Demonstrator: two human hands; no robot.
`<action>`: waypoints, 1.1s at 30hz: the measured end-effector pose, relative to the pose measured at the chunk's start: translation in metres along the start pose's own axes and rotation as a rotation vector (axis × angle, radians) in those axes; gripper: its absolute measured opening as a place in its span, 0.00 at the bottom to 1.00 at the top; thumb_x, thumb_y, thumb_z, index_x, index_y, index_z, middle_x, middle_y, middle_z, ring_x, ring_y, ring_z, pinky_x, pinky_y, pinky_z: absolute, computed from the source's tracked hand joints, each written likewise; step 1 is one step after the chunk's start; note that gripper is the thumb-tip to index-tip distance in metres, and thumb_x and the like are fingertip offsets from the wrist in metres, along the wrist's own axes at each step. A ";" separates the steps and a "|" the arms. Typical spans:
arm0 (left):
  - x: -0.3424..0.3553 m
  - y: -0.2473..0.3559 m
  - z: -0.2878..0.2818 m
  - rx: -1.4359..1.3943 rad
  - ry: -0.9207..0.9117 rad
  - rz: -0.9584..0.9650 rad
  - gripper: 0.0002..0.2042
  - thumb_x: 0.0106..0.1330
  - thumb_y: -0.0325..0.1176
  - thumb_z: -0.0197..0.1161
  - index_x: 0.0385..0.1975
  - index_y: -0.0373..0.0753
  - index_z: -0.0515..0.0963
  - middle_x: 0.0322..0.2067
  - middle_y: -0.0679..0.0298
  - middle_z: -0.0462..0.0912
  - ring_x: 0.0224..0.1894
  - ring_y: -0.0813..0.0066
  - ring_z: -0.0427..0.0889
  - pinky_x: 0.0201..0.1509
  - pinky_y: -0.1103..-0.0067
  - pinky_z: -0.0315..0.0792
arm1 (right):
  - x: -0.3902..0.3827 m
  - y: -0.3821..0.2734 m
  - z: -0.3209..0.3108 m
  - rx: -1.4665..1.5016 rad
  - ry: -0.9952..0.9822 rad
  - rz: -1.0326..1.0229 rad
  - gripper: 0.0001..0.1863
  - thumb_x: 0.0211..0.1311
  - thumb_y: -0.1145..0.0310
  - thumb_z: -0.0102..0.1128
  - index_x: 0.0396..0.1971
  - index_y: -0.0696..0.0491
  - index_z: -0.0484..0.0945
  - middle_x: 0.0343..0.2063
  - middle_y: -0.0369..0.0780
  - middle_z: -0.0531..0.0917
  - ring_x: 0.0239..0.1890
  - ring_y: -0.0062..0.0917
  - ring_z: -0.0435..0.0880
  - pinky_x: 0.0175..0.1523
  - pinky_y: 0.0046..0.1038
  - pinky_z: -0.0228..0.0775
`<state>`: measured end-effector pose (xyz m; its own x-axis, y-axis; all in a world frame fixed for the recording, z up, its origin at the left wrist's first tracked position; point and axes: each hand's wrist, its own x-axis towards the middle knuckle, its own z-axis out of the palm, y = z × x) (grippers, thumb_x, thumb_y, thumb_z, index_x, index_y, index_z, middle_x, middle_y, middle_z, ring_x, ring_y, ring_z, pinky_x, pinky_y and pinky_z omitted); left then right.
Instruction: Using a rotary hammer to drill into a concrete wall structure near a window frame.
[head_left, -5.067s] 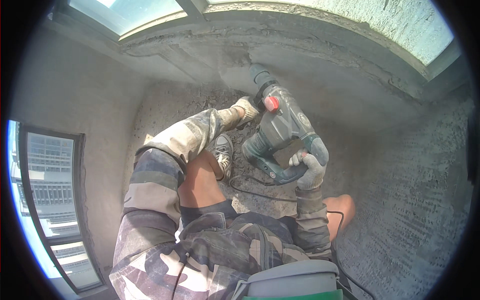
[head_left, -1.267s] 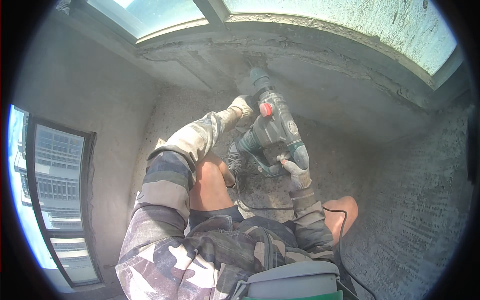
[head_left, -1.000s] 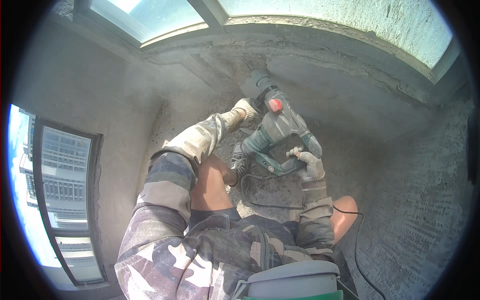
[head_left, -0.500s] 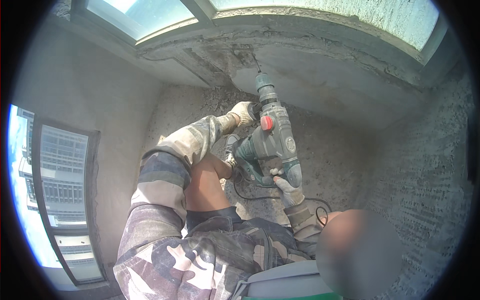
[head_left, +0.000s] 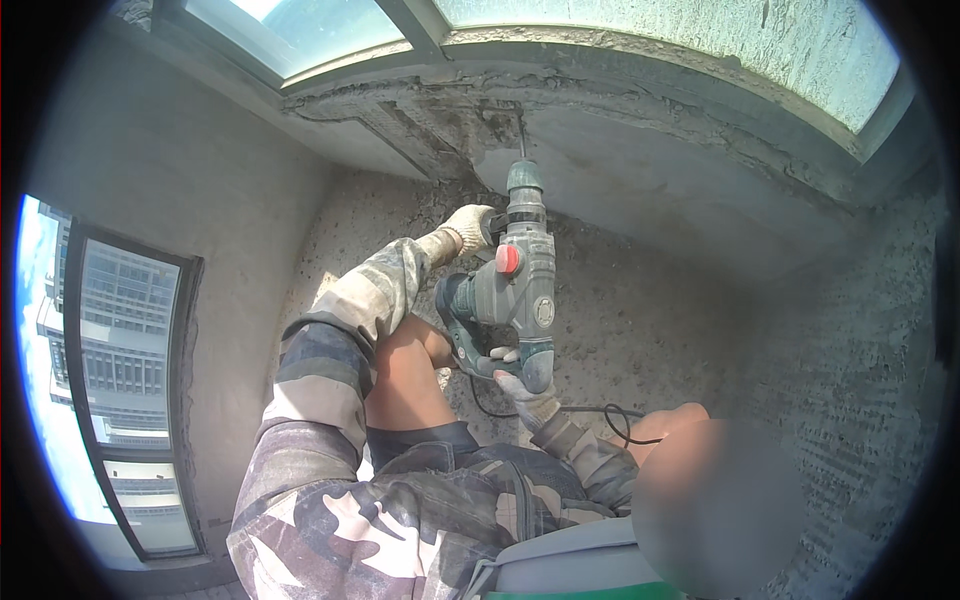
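Both hands gloved, both closed on the tool. Left hand (head_left: pixel 468 226) forward, wrapped round the dark side handle (head_left: pixel 498 225) just behind the nose of a grey-green hammer drill (head_left: pixel 520 285); back of the glove faces up, wrist fairly straight. Left arm in a camouflage sleeve (head_left: pixel 325 370), coming from the near left, elbow bent outward, forearm angling far and right over the bare left knee (head_left: pixel 405 375).

Right hand (head_left: pixel 527 397) low and near, gripping the rear handle (head_left: pixel 482 365); pale fingertips (head_left: pixel 505 354) show inside the loop, thumb on the near side. Trigger hidden. Right forearm short in view, sleeve running from the near right toward far left, elbow tucked by the body.

Drill lies between the hands, above the rubble-strewn floor (head_left: pixel 630 330), nose pointing far, motor housing out to the left. Red knob (head_left: pixel 507 259) on its left flank, near the left hand. Drill bit (head_left: pixel 522 138) reaches to the chipped patch (head_left: pixel 445 130) of wall under the far window (head_left: pixel 680 25); cannot tell how deep the tip sits. Black power cord (head_left: pixel 620 412) loops to the right of the right wrist, by the right leg.
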<state>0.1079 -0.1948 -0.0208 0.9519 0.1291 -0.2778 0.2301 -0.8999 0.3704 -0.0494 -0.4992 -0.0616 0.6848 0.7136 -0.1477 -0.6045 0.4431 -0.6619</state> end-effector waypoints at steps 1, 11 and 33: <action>0.002 -0.002 0.000 -0.012 -0.019 -0.003 0.24 0.43 0.42 0.74 0.41 0.39 0.81 0.37 0.50 0.85 0.43 0.51 0.84 0.48 0.66 0.76 | 0.004 0.002 -0.001 0.028 0.002 0.000 0.17 0.58 0.80 0.64 0.45 0.50 0.71 0.50 0.40 0.79 0.53 0.25 0.77 0.60 0.31 0.71; 0.020 0.000 -0.012 -0.031 -0.084 -0.086 0.23 0.48 0.41 0.71 0.44 0.37 0.80 0.40 0.52 0.85 0.44 0.56 0.84 0.50 0.70 0.76 | 0.034 0.000 -0.014 0.128 0.010 -0.058 0.15 0.58 0.81 0.61 0.44 0.53 0.73 0.48 0.38 0.80 0.55 0.28 0.78 0.63 0.34 0.69; 0.018 0.001 0.000 0.029 0.054 -0.160 0.24 0.45 0.43 0.72 0.44 0.40 0.82 0.42 0.50 0.85 0.48 0.52 0.83 0.50 0.68 0.76 | 0.030 -0.040 -0.024 0.223 0.116 -0.026 0.15 0.55 0.86 0.57 0.42 0.54 0.75 0.43 0.40 0.80 0.52 0.31 0.79 0.59 0.35 0.72</action>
<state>0.1256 -0.1937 -0.0254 0.9130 0.2935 -0.2831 0.3749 -0.8775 0.2990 0.0052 -0.5081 -0.0575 0.7354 0.6393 -0.2246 -0.6523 0.5781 -0.4903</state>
